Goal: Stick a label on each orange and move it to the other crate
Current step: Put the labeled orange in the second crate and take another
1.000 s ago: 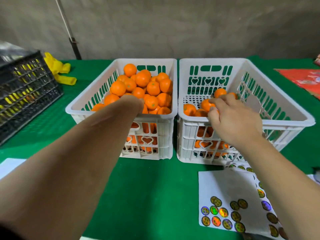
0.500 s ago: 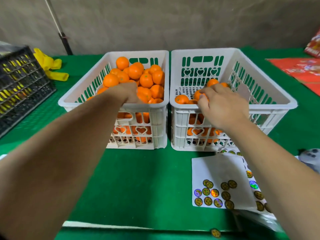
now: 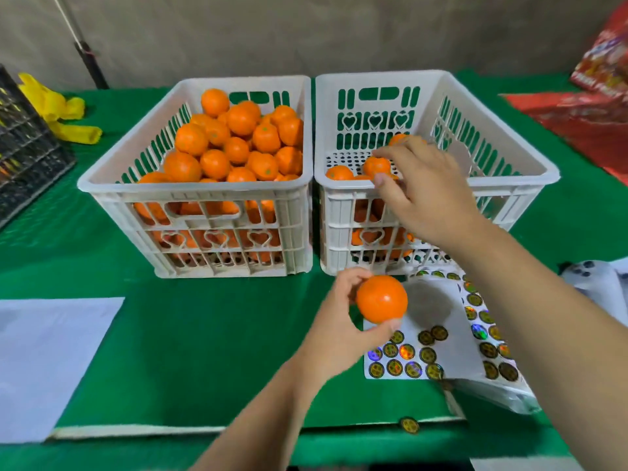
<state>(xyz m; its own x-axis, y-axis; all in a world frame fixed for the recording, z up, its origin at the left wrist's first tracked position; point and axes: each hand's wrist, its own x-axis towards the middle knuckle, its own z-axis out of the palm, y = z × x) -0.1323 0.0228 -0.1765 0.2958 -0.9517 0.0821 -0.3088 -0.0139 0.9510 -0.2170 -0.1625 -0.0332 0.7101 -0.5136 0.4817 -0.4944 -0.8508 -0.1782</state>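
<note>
The green cloth-covered table (image 3: 210, 334) carries two white slotted plastic crates side by side and touching: the left crate (image 3: 190, 185) is heaped with loose oranges, while the right crate (image 3: 509, 171) holds only a thin layer of them on its floor. In front of the right crate lies a white backing sheet of round holographic labels (image 3: 438, 338), with a second sheet under it. The left hand (image 3: 339, 331) is clamped on a smooth round orange (image 3: 381, 298), thumb below and fingers behind, holding it in the air just over the near-left part of the label sheet. The right hand (image 3: 428, 192) hangs over the right crate's near rim with thumb and fingers spread and nothing gripped, one small orange (image 3: 375, 165) lying just beyond its fingertips. The step in hand looks like labelling: the right hand should peel one label from the sheet by its edge, and the left should keep the orange steady with a bare, smooth patch turned up, so the label can be pressed flat without creasing. Compared with half a second ago, the left hand has come out of the full crate with an orange and brought it over the sheet, and the right hand, then curled low among the oranges in the right crate, has opened and lifted.
</note>
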